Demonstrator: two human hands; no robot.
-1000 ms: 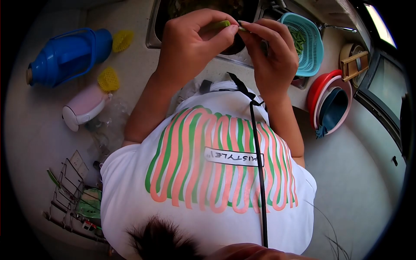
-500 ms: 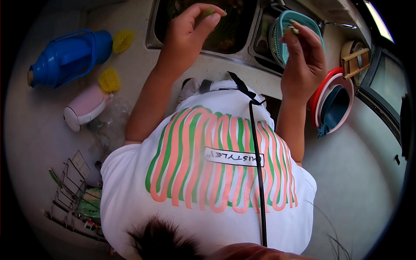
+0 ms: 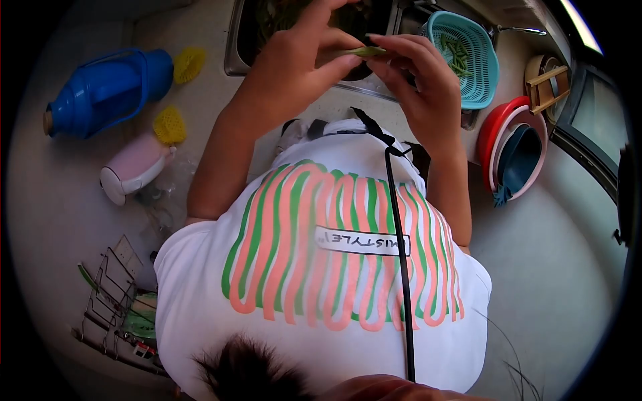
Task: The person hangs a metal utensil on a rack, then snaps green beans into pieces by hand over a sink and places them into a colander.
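A green bean [image 3: 364, 51] spans the gap between my two hands, above the sink's front edge. My left hand [image 3: 294, 63] pinches its left end between thumb and fingers. My right hand [image 3: 424, 83] has its thumb and fingertips closed on the right end. Beyond my left hand lies the sink basin [image 3: 234, 53], dark inside with greens that I cannot make out well. To the right of my right hand, a turquoise basket [image 3: 485, 87] holds several green bean pieces [image 3: 456, 57].
On the left are a blue thermos [image 3: 100, 90], a pink and white jug [image 3: 134, 167] and two yellow mesh pieces [image 3: 189, 63]. Red and pink basins [image 3: 491, 144] with a dark blue container [image 3: 519, 160] stand at the right. A wire rack [image 3: 100, 294] is at lower left.
My hands were apart, the right one in front of the basket with a small green piece. Now the right has moved left to meet the left hand at the bean, and the basket is uncovered.
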